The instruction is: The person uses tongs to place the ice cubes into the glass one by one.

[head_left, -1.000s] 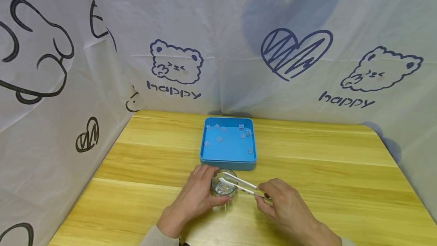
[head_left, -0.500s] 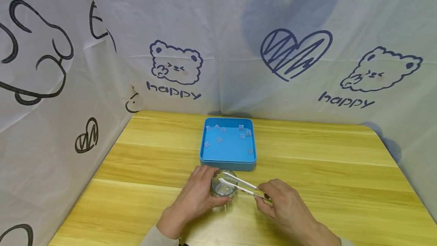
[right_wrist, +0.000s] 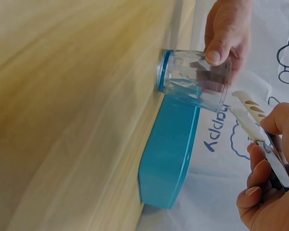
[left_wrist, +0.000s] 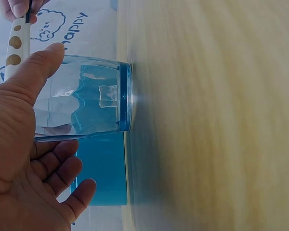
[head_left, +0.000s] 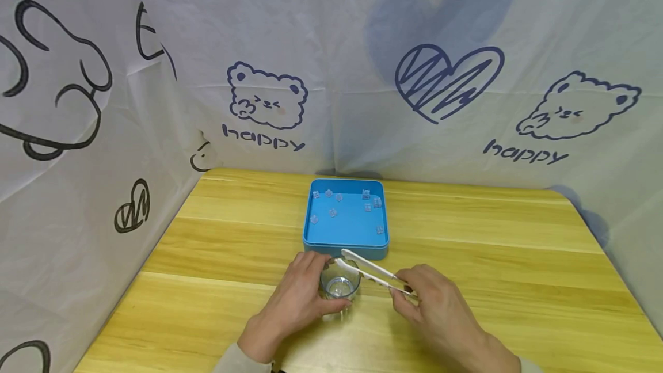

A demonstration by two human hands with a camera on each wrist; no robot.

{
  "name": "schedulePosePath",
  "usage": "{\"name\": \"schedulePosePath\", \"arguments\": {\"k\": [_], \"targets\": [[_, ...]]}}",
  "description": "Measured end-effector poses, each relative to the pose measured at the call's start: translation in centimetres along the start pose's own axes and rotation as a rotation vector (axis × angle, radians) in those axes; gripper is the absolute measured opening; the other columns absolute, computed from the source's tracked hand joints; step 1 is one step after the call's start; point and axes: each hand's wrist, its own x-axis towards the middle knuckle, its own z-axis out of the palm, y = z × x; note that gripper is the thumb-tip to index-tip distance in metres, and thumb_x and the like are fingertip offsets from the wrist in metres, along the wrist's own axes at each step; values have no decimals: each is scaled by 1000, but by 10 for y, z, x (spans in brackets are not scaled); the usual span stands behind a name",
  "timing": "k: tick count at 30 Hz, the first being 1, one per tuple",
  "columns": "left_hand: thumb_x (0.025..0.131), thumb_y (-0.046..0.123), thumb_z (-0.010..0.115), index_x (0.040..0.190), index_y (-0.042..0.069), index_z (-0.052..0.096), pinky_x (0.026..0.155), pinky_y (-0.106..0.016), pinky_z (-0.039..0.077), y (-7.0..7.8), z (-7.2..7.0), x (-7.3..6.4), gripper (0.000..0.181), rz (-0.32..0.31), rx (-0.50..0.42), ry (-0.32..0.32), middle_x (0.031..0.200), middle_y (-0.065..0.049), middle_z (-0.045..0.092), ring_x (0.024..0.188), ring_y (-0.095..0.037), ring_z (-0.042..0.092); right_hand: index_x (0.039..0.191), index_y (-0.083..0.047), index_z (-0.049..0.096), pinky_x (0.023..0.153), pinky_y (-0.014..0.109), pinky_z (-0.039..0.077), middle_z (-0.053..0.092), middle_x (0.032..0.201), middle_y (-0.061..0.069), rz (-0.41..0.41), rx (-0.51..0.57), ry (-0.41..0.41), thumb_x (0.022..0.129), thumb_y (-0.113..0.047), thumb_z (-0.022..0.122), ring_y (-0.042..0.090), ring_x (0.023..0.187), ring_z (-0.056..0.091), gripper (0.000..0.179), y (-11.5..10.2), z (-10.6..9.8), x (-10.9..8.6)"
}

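Note:
My left hand (head_left: 292, 298) grips a clear drinking glass (head_left: 340, 288) standing upright on the table, thumb on the near side, some fingers behind. A small clear cube (left_wrist: 107, 96) shows at the bottom of the glass in the left wrist view. My right hand (head_left: 440, 309) pinches a pair of white tongs (head_left: 370, 265) with brown spots. The tongs' tips are spread apart with nothing between them, at the glass's rim and slightly above it. Just behind the glass is a square blue box (head_left: 347, 232) with several small clear cubes (head_left: 333, 212) scattered inside.
A wood-grain table (head_left: 497, 246) lies under everything. White cloth (head_left: 352, 120) with blue bear and heart drawings hangs behind the table, and more patterned cloth (head_left: 62, 217) hangs along the left side.
The tongs have risen from inside the glass toward its far rim, their tips spreading wider. My right hand has shifted slightly with them; my left hand and the box stay put.

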Motion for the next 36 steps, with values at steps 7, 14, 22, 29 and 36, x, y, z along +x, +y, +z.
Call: {"name": "schedulePosePath", "arguments": {"k": [7, 14, 22, 29, 36], "targets": [[74, 52, 94, 137, 9, 61, 110, -47, 47, 0, 0, 1, 83, -5, -1, -2, 132, -3, 64, 116, -21, 55, 95, -6, 73, 58, 18, 49, 67, 81, -2, 49, -33, 13, 81, -10, 79, 3, 71, 53, 16, 5, 0, 8], [74, 50, 94, 134, 7, 62, 107, -48, 48, -1, 2, 0, 80, -8, 1, -1, 126, -4, 65, 114, -21, 55, 93, -4, 73, 56, 27, 54, 71, 83, 4, 93, -64, 58, 81, -9, 80, 11, 70, 61, 15, 16, 7, 17], [75, 53, 93, 136, 8, 61, 108, -47, 47, -1, 1, 0, 82, -19, -4, -19, 127, -4, 64, 114, -20, 54, 96, -2, 74, 56, 28, 53, 74, 86, 9, 243, -83, -6, 88, -10, 81, 13, 69, 63, 14, 26, 9, 26], [75, 56, 92, 136, 10, 61, 109, -46, 48, 0, 0, 0, 83, -25, 3, -26, 128, -2, 63, 114, -19, 54, 99, 1, 74, 58, 34, 55, 72, 86, 10, 310, -98, -41, 91, -12, 79, 17, 69, 63, 16, 38, 12, 37], [75, 57, 92, 137, 11, 60, 109, -48, 47, 0, -1, 0, 83, -31, -1, -30, 130, -1, 63, 115, -20, 53, 101, 2, 73, 59, 36, 54, 70, 85, 10, 357, -114, -94, 95, -15, 75, 18, 67, 58, 18, 48, 15, 52]]}}
